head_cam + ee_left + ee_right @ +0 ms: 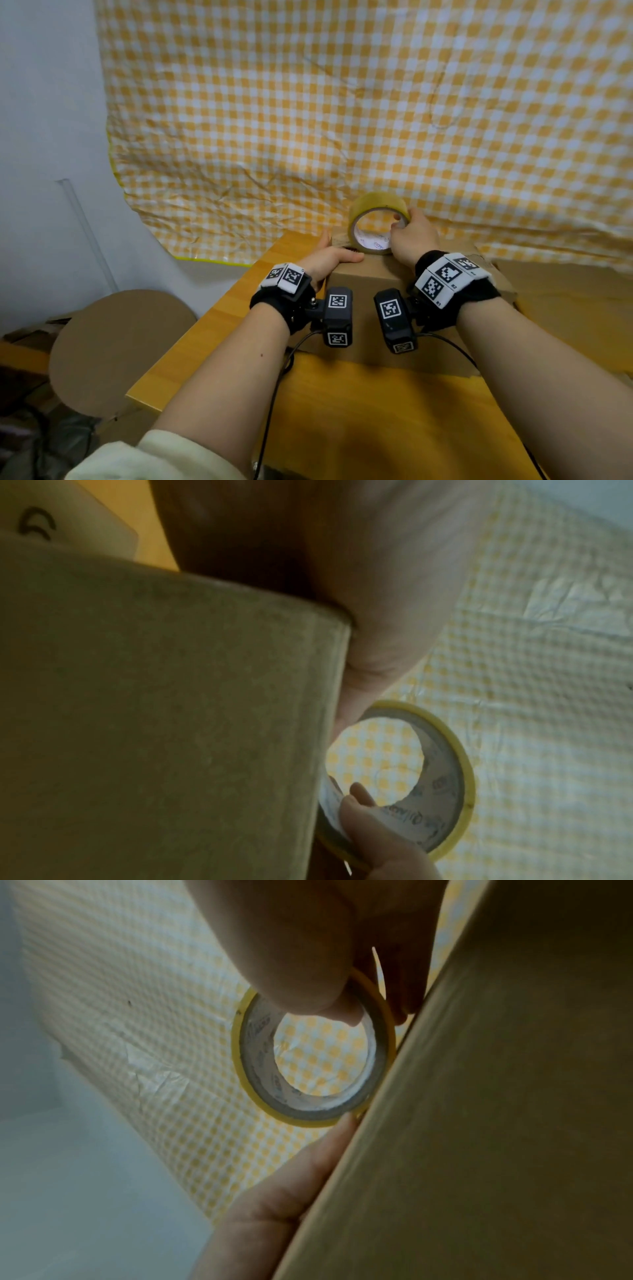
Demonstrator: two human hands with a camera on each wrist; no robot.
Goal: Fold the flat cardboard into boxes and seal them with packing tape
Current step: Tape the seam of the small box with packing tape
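A brown cardboard box stands folded on the wooden table. My left hand rests on its top left corner, thumb lying flat along the near top edge and fingers reaching toward the far side. On the far part of the box top, a roll of clear yellowish packing tape stands on edge. My right hand grips it, thumb inside the core and fingers over the outer rim. The right wrist view shows the tape roll against the box, with a straight left-hand finger lying on the cardboard.
A yellow-and-white checked cloth hangs on the wall right behind the box. More flat cardboard lies on the table to the right. A round brown stool stands left of the table, beside a white wall.
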